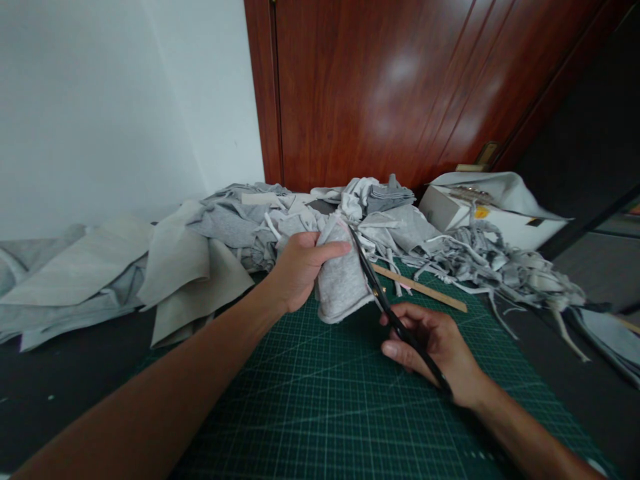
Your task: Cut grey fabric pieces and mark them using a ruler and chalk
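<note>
A folded piece of light grey fabric (341, 287) is pinched in my left hand (305, 267), thumb on top, held up above a green cutting mat (300, 400). My right hand (430, 340) grips black-handled scissors (380, 297), with fingers wrapped round the handles. The blades point up and away, lying along the right edge of the fabric near a faint pink line. Whether the blades are apart cannot be made out.
Grey fabric pieces (230, 220) pile up along the back, with stiff pale sheets (175, 260) at left. A wooden ruler (425, 290) lies on the mat. Grey scraps (520, 267) heap at right before a white box (490, 210). Behind stands a brown door (380, 87).
</note>
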### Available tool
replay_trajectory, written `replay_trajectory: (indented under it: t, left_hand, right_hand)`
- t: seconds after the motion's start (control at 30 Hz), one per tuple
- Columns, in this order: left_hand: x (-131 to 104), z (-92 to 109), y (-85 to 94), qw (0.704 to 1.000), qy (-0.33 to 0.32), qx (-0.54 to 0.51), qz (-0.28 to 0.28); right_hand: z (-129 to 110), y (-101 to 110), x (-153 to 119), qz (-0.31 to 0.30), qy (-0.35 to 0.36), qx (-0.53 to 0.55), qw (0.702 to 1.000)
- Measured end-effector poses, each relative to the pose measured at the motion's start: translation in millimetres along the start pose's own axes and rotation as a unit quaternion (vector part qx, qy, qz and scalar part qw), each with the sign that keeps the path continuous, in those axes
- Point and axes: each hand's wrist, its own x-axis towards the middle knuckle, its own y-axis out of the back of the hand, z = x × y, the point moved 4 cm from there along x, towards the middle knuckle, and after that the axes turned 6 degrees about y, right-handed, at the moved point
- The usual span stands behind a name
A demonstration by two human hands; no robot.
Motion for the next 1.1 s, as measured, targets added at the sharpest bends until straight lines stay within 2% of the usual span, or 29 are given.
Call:
replay_trajectory:
  t: [0.37,1.1]
  left_hand:
    - [-0.3,0.7,-0.5,1.0,-0.003,0.012,0.006]
    - [-0.1,1.1,-0.7,1.0,0.002,0.017,-0.011]
  right_hand:
    - [-0.7,-1.1,-1.1,-0.027,0.022,-0.003,0.999]
    - [-0.4,-1.4,-2.4,-0.021,0.019,-0.025,0.999]
